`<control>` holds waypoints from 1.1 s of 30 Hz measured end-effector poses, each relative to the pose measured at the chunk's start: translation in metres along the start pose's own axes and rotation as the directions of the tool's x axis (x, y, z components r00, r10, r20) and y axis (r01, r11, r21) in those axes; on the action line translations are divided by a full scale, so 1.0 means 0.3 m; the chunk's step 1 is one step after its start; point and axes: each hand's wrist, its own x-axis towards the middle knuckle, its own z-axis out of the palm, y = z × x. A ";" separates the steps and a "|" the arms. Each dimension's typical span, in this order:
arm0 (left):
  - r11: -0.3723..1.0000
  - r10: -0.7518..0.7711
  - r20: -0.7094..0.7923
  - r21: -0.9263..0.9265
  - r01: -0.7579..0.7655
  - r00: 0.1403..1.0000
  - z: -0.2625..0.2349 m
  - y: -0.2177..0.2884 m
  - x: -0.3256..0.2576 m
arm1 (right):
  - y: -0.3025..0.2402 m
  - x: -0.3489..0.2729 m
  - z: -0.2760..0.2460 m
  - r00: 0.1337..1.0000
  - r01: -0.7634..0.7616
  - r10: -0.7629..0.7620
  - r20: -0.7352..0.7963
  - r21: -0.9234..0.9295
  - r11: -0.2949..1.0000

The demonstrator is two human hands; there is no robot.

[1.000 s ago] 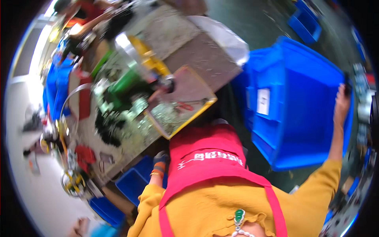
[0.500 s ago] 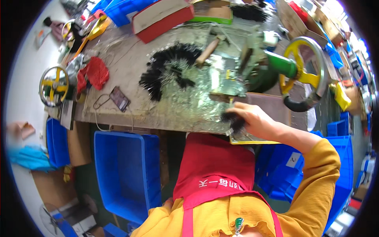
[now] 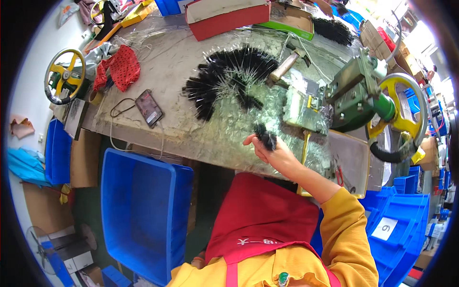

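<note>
Right hand (image 3: 281,155): closed round a small black bristle brush (image 3: 266,137), one finger extending to the left; the grip is on this single piece, held over the near part of the worktable (image 3: 177,134). Left hand (image 3: 197,261): only a small part shows low beside the red apron (image 3: 267,215); its grip cannot be told.

Farther off, left of the held brush, a curved pile of black brushes (image 3: 206,91) with pale wire ends lies on the table. At its right, a wooden-handled hammer (image 3: 285,66). Farther right, a green machine (image 3: 351,83) with a yellow-spoked handwheel (image 3: 406,125). Near right, a yellow-rimmed tray (image 3: 351,148) containing a red-handled tool (image 3: 339,175). Left on the table: phone (image 3: 148,109), red cloth (image 3: 125,69).
</note>
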 end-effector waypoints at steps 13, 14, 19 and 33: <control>0.988 0.086 0.083 -0.131 -0.075 0.993 0.164 0.556 0.409 | -0.228 0.212 -0.260 0.949 0.105 -0.278 -0.147 -0.685 0.721; 0.986 0.099 0.069 -0.144 -0.089 0.993 0.161 0.562 0.406 | -0.211 0.261 -0.280 0.949 0.121 -0.287 -0.129 -0.693 0.711; 0.979 0.111 -0.021 -0.172 -0.113 0.994 0.094 0.604 0.434 | -0.067 0.527 -0.286 0.828 0.252 -0.557 0.063 -0.929 0.269; 0.812 0.307 -0.415 0.584 -0.009 0.856 -0.209 0.667 0.663 | -0.085 0.499 -0.274 0.786 0.253 -0.607 0.113 -0.956 0.150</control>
